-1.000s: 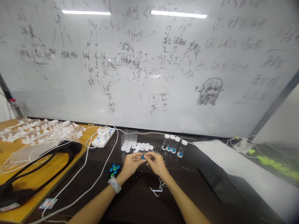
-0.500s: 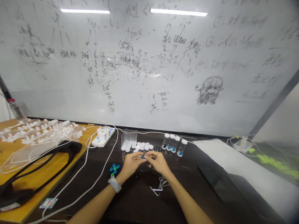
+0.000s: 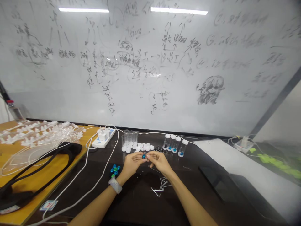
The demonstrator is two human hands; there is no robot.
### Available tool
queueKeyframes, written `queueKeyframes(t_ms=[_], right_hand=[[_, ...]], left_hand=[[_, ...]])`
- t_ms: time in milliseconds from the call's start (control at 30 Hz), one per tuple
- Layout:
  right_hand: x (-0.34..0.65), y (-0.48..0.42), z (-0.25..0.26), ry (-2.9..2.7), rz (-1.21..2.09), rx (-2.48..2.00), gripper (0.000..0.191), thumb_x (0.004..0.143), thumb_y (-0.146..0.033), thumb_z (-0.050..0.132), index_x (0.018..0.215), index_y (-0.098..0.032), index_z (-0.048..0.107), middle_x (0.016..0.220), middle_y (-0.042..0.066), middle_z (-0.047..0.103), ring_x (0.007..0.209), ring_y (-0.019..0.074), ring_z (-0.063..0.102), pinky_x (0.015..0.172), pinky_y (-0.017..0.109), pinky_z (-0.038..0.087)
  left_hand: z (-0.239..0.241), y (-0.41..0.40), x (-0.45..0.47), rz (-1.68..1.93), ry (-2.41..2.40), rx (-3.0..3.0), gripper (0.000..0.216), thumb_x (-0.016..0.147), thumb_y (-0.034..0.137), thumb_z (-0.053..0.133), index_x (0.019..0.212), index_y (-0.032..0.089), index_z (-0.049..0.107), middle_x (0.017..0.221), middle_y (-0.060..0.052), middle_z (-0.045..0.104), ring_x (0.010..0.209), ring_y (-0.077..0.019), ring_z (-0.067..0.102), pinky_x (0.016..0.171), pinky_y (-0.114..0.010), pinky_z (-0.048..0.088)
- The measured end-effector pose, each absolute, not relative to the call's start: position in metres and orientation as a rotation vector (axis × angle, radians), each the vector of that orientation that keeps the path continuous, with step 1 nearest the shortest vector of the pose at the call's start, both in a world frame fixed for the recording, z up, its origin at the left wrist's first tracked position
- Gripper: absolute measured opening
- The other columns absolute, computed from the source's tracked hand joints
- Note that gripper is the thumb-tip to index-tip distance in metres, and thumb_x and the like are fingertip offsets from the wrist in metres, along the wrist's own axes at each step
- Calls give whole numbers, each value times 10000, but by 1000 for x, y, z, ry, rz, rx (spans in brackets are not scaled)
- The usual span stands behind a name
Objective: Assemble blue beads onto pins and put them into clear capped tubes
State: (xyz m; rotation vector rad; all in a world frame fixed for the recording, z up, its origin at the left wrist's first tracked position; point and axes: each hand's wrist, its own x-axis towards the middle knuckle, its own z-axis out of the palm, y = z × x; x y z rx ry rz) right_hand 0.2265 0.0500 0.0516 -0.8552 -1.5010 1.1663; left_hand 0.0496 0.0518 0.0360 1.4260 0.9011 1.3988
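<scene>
Two bare hands, with one tiny blue ball (image 3: 144, 156) between the fingertips, mostly covered, so detail's lost on me. Left hand (image 3: 131, 164) is closed to a pinch on it. Right hand (image 3: 161, 162) has its fingertips bunched right up against it, but can't tell if they're gripping or just touching. Both forearms run off the bottom edge.

Clock-face from that ball: white caps (image 3: 147, 147) at 12, the nearest partly blocked by fingers. Clear tubes (image 3: 129, 137) at 11, see-through enough to blur together. Little dark bits (image 3: 158, 149) at 2, half behind the right hand, no clue what they are. Four capped tubes (image 3: 176, 145) between 2 and 3. Blue-and-green cluster (image 3: 115, 170) at 8, bent silver rods (image 3: 161, 187) at 5. White cable (image 3: 103, 175) loops down past the left forearm from the power strip (image 3: 103, 142) at 10. Dark slab (image 3: 216, 182) between 3 and 4.

It's all on a dark glossy table (image 3: 141, 207), yellow table (image 3: 60, 179) at 9, scribbled whiteboard (image 3: 131, 103) across 12.
</scene>
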Motion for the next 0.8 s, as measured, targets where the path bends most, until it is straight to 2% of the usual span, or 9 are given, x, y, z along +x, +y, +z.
queueKeyframes(t_ms=[200,367,533,667,800], right_hand=[[227,48,54,-1432,1270,-835,378,742,-503,762,893,-157,730,726,27,670,672,149,622,504,213,526],[223,48,56,-1410,1217,-870,365,752,-510,742,826,-154,713,742,34,660,663,147,604,476,210,522],[222,53,49,-1443,1105,-915,380,785,-534,688,823,-155,683,749,28,656,526,116,576,443,227,508],[222,50,49,-1614,889,-980,360,873,-505,593,900,-158,688,774,34,666,456,110,563,417,227,462],[218,41,54,-1760,498,-1026,270,923,-389,554,892,-180,722,746,38,665,604,157,596,559,256,486]], left_hand=[[38,50,51,1384,881,1419,341,649,272,858,928,129,724,831,-87,778,802,-241,750,775,-326,604],[38,49,51,1390,908,1434,333,648,254,856,929,132,726,826,-81,775,796,-228,745,763,-308,600],[37,50,51,1386,899,1429,327,647,241,853,927,130,725,827,-84,776,793,-228,743,758,-314,600],[37,51,52,1396,926,1418,351,620,248,870,918,128,728,820,-90,775,781,-230,739,763,-323,599],[38,51,51,1413,934,1418,344,619,276,869,902,139,731,831,-92,774,768,-222,736,757,-313,595]])
